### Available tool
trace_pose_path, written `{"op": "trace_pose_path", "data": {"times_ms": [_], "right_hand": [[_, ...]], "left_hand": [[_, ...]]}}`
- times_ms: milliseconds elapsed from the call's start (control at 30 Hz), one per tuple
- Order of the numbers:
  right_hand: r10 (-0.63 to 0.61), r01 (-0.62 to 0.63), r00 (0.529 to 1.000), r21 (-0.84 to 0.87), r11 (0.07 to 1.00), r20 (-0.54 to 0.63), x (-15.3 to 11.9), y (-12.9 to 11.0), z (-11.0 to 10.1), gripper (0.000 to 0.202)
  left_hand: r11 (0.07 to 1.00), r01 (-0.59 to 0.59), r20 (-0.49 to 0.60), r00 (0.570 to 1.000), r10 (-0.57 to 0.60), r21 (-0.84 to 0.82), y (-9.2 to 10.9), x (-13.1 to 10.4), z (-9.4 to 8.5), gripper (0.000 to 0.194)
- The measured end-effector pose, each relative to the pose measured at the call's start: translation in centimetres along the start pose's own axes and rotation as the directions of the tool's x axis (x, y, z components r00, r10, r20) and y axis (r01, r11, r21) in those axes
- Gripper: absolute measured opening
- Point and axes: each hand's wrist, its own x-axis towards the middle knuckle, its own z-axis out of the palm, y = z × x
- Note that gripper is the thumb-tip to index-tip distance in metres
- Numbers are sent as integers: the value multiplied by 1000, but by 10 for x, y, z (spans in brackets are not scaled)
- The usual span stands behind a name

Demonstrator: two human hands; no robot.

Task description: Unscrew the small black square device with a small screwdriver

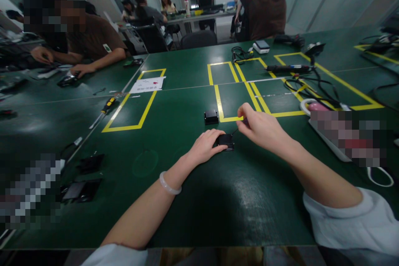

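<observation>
On a dark green, glossy counter (pixel 187 203), a small, flat, black rectangular device (pixel 226 141) lies in front of the person, and the left hand (pixel 204 147) pinches it from its left side, the grip closed with fingers along the far edge and thumb along the near one. A pale, translucent ring-shaped bracelet (pixel 169 184) circles that wrist. The right hand (pixel 263 126) has its grip pressed together around a slim dark tool with a thin shaft (pixel 235 131), mostly hidden by the fingers; the shaft slants down toward the device's upper right corner, though whether its tip touches cannot be told. Just beyond the device, apart from it, sits a shiny black block-shaped case (pixel 211 116), near a rectangle of yellow tape (pixel 220 106). Farther left lie a screwdriver with a yellow-and-black handle (pixel 109 105), a white printed sheet of paper (pixel 148 85), and, nearer the person, a flat black part with a grey face (pixel 75 190). Across the counter at the left, a co-worker in a brown short-sleeved shirt (pixel 96 35) rests one hand on a dark object.
</observation>
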Motion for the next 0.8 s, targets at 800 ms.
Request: {"op": "trace_pose_path", "data": {"times_ms": [800], "right_hand": [[-30, 31, 999, -25, 999, 23, 1, 5, -1, 18]], "left_hand": [[1000, 4, -1, 1000, -4, -4, 2, 0, -1, 37]]}}
